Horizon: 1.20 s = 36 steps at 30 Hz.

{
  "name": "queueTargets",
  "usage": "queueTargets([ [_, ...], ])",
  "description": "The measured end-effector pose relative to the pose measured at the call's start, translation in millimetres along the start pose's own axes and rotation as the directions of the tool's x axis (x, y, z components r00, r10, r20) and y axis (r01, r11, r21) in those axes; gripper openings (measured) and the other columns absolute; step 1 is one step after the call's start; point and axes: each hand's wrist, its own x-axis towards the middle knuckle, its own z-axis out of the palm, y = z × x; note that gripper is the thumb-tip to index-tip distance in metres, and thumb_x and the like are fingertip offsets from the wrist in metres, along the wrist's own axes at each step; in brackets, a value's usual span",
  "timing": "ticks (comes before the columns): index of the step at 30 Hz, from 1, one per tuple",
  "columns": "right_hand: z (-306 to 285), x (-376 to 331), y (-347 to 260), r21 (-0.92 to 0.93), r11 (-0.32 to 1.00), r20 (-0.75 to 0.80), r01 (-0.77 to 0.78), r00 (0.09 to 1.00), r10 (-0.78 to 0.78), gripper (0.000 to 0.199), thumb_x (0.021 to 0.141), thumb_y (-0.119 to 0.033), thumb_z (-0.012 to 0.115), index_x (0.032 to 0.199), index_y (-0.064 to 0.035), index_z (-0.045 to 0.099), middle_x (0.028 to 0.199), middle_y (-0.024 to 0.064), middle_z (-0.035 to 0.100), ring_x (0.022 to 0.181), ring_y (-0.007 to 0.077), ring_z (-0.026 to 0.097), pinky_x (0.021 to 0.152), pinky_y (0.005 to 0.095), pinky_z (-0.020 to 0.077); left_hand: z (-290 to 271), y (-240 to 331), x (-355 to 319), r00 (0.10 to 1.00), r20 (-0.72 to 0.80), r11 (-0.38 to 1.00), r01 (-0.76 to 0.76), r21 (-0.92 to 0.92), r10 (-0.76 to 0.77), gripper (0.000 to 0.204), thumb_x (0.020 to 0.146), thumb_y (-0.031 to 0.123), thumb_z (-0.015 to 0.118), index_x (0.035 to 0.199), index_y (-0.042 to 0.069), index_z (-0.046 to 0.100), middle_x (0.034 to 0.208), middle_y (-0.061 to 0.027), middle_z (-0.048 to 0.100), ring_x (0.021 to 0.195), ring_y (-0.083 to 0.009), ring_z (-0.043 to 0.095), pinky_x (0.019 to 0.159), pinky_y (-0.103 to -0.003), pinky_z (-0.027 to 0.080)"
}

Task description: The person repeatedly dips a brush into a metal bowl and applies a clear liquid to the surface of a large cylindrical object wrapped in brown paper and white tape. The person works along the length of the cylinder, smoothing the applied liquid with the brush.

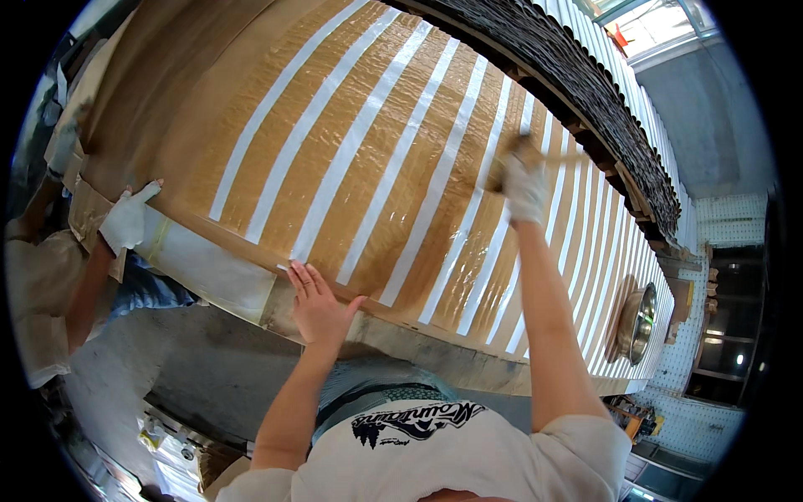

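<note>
My right hand (525, 191), in a white glove, grips a brush (500, 171) that motion has blurred; its pale handle seems to stick out to the right. The brush is over a long brown sheet (425, 159), glossy and wet-looking, crossed by several parallel white strips (361, 134). My left hand (318, 308) is bare and rests with fingers spread on the near edge of the sheet, by the lower end of a strip.
On the right end of the table stands a shiny metal bowl (642, 325). A co-worker's white-gloved hand (127, 219) touches the sheet's left end. Along the far side runs a dark, layered stack (577, 79). Grey floor (226, 360) shows below the table.
</note>
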Motion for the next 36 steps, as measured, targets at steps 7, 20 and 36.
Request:
queueTargets([
  [7,136.9,-43.8,-307.5,0.189,0.977,0.458,-0.096,0.889,-0.001,0.052,0.089,-0.043,0.057,0.119,-0.0018,0.049,0.113,0.0277,0.064,0.108,0.0428,0.061,0.093,0.0478,0.0477,-2.6,2.4,-1.4,1.0,0.005,0.999,0.031,0.014,-0.031,0.114,0.074,0.069,0.065,0.144,-0.012,0.029,0.155,-0.0307,0.021,0.144,-0.0398,0.025,0.1,-0.043,0.045],
  [20,-110.5,-160.0,119.6,-0.104,0.87,-0.047,-0.482,0.876,0.48,0.053,0.086,-0.033,0.059,0.126,0.0013,0.057,0.124,0.0224,0.062,0.114,0.0377,0.058,0.093,0.0433,0.045,-10.3,-0.9,-1.5,0.996,0.055,0.997,0.072,-0.041,-0.07,0.116,0.074,0.065,0.07,0.147,-0.012,0.024,0.158,-0.0275,0.015,0.146,-0.0394,0.019,0.114,-0.041,0.031],
  [36,77.1,-125.7,-264.8,0.2,0.963,0.411,-0.179,0.908,0.083,0.057,0.086,-0.044,0.061,0.122,-0.0005,0.053,0.107,0.0249,0.067,0.102,0.0401,0.064,0.089,0.0458,0.0482,-1.1,-51.3,-1.0,0.988,-0.052,0.976,-0.154,-0.156,0.148,0.062,0.091,0.023,0.057,0.147,0.004,0.037,0.156,-0.0152,0.03,0.142,-0.0302,0.034,0.107,-0.039,0.042],
])
